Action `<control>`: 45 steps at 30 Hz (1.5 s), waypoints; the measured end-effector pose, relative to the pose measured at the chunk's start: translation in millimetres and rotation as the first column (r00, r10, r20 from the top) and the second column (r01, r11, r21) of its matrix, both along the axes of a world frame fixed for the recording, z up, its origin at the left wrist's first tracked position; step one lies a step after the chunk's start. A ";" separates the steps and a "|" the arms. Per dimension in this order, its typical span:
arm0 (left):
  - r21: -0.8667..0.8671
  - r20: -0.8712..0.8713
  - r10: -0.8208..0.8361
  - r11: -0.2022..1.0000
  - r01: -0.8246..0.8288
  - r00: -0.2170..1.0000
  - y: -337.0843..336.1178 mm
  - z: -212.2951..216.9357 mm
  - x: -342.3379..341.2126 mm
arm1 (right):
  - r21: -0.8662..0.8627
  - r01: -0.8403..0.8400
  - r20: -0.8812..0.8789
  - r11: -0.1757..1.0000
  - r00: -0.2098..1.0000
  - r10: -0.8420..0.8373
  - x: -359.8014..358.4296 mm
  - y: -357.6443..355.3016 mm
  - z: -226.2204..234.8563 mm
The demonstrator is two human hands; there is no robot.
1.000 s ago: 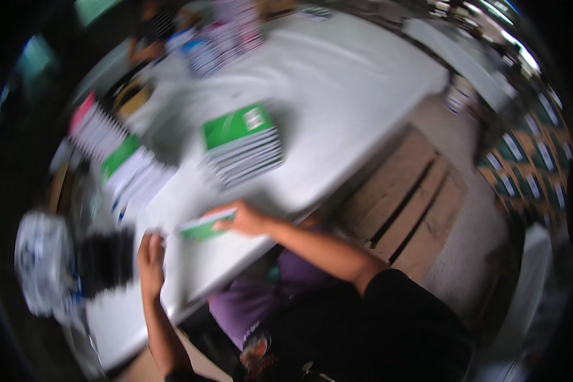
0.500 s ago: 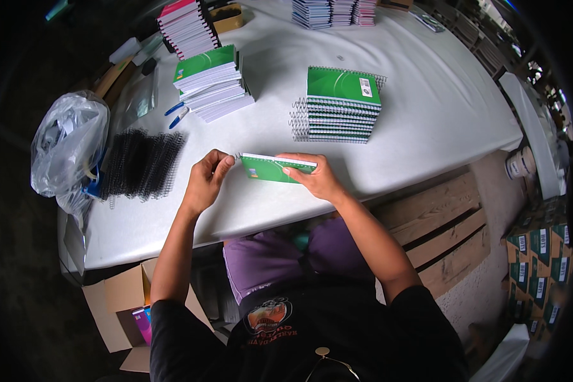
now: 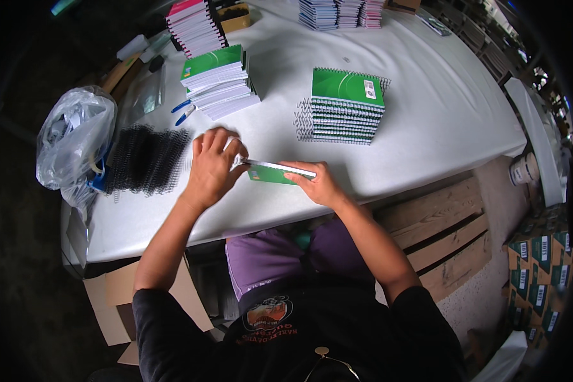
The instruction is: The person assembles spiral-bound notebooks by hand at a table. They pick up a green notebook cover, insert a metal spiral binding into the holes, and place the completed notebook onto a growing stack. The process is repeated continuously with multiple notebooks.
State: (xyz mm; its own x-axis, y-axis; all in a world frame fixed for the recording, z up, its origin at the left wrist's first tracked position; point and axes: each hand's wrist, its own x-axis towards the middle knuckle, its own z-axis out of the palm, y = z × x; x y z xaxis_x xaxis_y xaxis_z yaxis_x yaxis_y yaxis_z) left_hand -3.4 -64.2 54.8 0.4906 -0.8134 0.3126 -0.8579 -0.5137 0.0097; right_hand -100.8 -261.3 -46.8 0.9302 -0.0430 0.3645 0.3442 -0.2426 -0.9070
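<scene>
1. Moved farther: left hand point(image 3: 213, 167), curled at the green-covered rectangular notebook point(image 3: 269, 174); its grip I cannot tell.
2. Right hand point(image 3: 322, 184) holds the notebook's right end above the white table point(image 3: 439, 137).
3. Long axis left-right, cover facing near.

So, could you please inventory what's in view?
Held notebook: one, green, centre
Bound stack: one, green, centre-right
Paper stack: one, green-white, left
Pens: two, blue-white, left
Coils: many, black, left
Plastic bag: one, clear, left
Tall stack: one, pink-topped, rear left
Far stacks: three, blue-pink, rear
Table: one, white, centre
Pallet: one, brown, right
Cartons: several, green-brown, right
Open carton: one, brown, lower left
Left hand: one, bare, at notebook
Right hand: one, bare, gripping notebook
</scene>
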 end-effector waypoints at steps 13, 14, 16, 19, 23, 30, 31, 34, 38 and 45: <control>-0.238 0.009 0.129 0.963 -0.123 0.992 42.1 -118.2 -55.3 | -0.056 0.002 0.197 0.998 0.980 0.009 -30.9 53.3 1.8; -0.064 -0.009 -0.047 0.997 0.046 0.999 53.7 -146.1 -80.6 | -0.040 0.021 0.195 0.999 0.981 -0.013 -31.7 49.8 -5.9; 0.103 0.364 -0.227 0.974 0.203 0.903 52.1 -128.1 -83.2 | -0.071 0.027 0.236 0.997 0.972 -0.010 -30.0 42.9 -9.2; -0.531 0.266 0.205 0.847 -0.034 0.942 27.0 -76.8 -42.3 | -0.158 -0.018 0.182 0.987 0.982 0.047 -32.7 49.7 -2.2; -0.330 -0.044 -0.174 0.932 0.150 0.984 40.8 -149.4 -79.9 | -0.005 0.027 0.220 1.000 0.975 -0.025 -32.0 52.6 -8.0; -0.535 0.075 0.085 0.844 -0.032 0.994 10.2 -91.2 -46.2 | -0.118 -0.035 0.182 0.992 0.982 0.056 -34.9 61.3 -5.0; -0.345 -0.004 -0.109 0.933 0.100 0.994 17.1 -118.2 -68.1 | -0.086 0.000 0.174 0.996 0.985 0.015 -33.4 56.3 -9.5; -0.272 0.153 -0.450 0.837 0.476 0.880 20.8 -111.0 -75.9 | -0.132 0.048 0.274 0.990 0.962 -0.011 -30.7 43.6 -15.3; -0.569 0.137 -0.090 0.808 0.152 0.987 11.4 -113.7 -58.6 | -0.169 0.025 0.309 0.985 0.950 0.029 -26.1 62.5 -9.0; -0.502 0.400 0.131 0.860 0.097 0.907 -14.3 -67.6 -63.6 | -0.135 -0.004 0.147 0.991 0.989 0.024 -24.8 52.2 -9.6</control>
